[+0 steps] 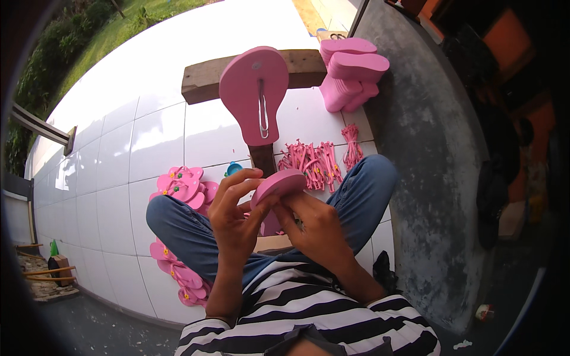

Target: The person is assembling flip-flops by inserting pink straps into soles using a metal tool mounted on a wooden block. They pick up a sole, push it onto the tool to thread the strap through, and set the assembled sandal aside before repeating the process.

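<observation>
Both of my hands hold one pink flip-flop sole [284, 183], tilted up in front of my lap. My left hand [233, 204] grips its left edge, thumb on the near side and some fingers raised. My right hand [314, 222] has its fingers closed at the sole's lower right, partly hidden behind it. Beyond them, another pink sole [252, 77] rests on a wooden stand [202, 78], with a long metal hook-like tool [263, 110] lying along it. A bunch of pink straps [312, 165] with small flowers lies on the tiles just past my hands.
Stacked pink soles [356, 66] stand at the far right. Finished-looking pink flip-flops [184, 184] pile by my left knee, and more flip-flops [178, 273] lie lower left. A tied strap bundle [352, 145] sits near my right knee. A small blue round thing [234, 168] is beside the stand.
</observation>
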A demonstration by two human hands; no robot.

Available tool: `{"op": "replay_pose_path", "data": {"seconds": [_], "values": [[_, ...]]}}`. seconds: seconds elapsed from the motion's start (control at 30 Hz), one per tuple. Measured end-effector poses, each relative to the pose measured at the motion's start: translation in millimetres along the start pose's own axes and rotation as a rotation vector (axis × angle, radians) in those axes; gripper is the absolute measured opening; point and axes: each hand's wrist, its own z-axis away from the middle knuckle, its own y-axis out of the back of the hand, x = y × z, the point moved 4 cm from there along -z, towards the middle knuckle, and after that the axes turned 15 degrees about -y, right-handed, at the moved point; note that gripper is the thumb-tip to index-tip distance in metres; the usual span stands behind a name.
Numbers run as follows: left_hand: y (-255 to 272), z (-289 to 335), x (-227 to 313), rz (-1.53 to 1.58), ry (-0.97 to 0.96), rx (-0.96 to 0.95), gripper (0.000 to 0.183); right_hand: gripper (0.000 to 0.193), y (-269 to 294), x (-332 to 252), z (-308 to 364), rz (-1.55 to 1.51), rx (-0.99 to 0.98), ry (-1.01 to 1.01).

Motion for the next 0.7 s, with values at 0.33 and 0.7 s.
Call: {"op": "replay_pose_path", "data": {"seconds": [0.33, 0.7], "values": [[25.9, -21.1, -7.6, -0.419, -0.332, -0.069, 0.030, 0.033, -56.5, 22.7, -21.0, -0.948, -0.395, -0.359], [29.8, 26.1, -45.7, 0.102, 0.018, 0.161, 0.039, 0.038, -31.3, 62.8, -47.8, -1.639, -0.117, -0.171]]}}
